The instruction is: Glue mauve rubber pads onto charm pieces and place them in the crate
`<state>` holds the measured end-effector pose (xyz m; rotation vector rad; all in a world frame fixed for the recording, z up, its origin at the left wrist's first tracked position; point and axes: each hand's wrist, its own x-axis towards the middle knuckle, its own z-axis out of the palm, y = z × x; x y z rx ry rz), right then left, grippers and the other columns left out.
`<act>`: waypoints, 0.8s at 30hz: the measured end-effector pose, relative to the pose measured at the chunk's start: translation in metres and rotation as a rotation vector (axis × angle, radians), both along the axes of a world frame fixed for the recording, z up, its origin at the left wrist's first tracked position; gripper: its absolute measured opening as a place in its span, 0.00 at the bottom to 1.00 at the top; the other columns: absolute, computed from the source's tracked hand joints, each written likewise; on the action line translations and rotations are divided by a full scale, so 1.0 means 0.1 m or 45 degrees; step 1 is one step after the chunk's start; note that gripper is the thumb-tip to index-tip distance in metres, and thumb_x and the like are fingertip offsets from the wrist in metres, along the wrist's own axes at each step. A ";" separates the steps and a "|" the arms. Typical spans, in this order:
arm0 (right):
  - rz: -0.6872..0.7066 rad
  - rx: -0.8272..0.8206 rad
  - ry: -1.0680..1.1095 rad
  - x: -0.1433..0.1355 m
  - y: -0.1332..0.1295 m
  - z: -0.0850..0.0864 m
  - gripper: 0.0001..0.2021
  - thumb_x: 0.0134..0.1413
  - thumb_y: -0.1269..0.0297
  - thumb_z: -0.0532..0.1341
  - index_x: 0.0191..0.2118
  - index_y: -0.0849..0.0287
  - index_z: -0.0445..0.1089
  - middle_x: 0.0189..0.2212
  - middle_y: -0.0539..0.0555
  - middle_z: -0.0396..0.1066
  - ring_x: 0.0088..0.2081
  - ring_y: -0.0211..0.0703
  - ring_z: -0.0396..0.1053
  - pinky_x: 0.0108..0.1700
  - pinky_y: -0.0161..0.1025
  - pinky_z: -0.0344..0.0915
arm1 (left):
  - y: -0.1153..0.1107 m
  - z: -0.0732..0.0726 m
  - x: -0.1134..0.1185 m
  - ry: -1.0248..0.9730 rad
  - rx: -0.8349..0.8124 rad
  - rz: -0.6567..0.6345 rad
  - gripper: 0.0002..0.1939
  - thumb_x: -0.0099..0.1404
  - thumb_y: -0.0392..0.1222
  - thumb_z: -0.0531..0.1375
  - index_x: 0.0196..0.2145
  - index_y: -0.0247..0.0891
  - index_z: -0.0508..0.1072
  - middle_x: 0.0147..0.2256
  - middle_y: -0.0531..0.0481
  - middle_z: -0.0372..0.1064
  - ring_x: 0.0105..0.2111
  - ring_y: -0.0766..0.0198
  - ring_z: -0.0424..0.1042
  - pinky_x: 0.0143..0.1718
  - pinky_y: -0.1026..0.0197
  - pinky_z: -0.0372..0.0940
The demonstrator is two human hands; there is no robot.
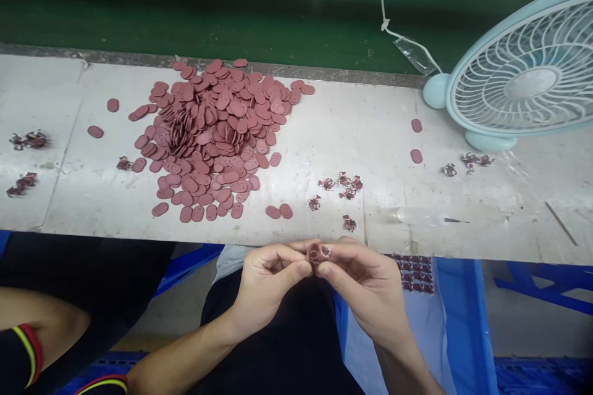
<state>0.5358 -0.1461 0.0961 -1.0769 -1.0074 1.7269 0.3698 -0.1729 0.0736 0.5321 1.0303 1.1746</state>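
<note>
Just off the table's near edge, my left hand [273,274] and my right hand [365,287] meet, both closed in pinches. Between the left fingertips is a reddish-brown oval disc [312,253]. The right thumb and fingers pinch a small brown piece with light, shiny edges [325,252], held against the disc; whether the two are joined I cannot tell. A large pile of similar oval discs [222,117] lies beyond my left hand. Several small dark-brown shaped pieces [347,193] lie on the table just past my hands.
A clear needle-tipped syringe [421,216] lies right of the small pieces. At the far right stands a light-blue fan [528,83] with a white cable. A blue tray [472,321] below the table edge holds rows of brown pieces. Another person's arm [41,315] is at left.
</note>
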 end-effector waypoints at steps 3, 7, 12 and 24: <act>-0.028 -0.007 0.014 -0.02 0.00 -0.04 0.10 0.59 0.71 0.69 0.44 0.49 0.80 0.37 0.50 0.78 0.38 0.39 0.78 0.43 0.36 0.76 | 0.01 0.01 0.02 0.038 -0.006 0.004 0.03 0.63 0.37 0.69 0.30 0.40 0.83 0.43 0.45 0.83 0.47 0.54 0.81 0.50 0.55 0.74; -0.046 -0.056 -0.003 -0.05 -0.03 -0.11 0.08 0.60 0.69 0.69 0.44 0.50 0.81 0.38 0.52 0.80 0.40 0.40 0.78 0.44 0.36 0.77 | -0.01 0.01 -0.01 0.176 0.024 0.008 0.02 0.63 0.37 0.69 0.32 0.41 0.83 0.44 0.45 0.83 0.50 0.53 0.80 0.51 0.57 0.74; -0.232 -0.147 0.005 0.04 -0.24 -0.30 0.09 0.59 0.68 0.70 0.45 0.50 0.80 0.38 0.53 0.81 0.39 0.42 0.79 0.42 0.38 0.78 | 0.02 -0.13 -0.30 0.682 0.226 -0.028 0.08 0.67 0.38 0.65 0.43 0.43 0.82 0.52 0.44 0.79 0.50 0.53 0.79 0.48 0.54 0.76; -0.770 -0.367 -0.734 1.19 -1.21 -0.91 0.15 0.52 0.57 0.73 0.44 0.56 0.77 0.36 0.55 0.81 0.37 0.47 0.80 0.43 0.45 0.80 | 0.64 -0.20 -0.71 1.899 0.409 -0.556 0.15 0.68 0.47 0.62 0.50 0.41 0.77 0.44 0.46 0.78 0.39 0.57 0.77 0.44 0.55 0.70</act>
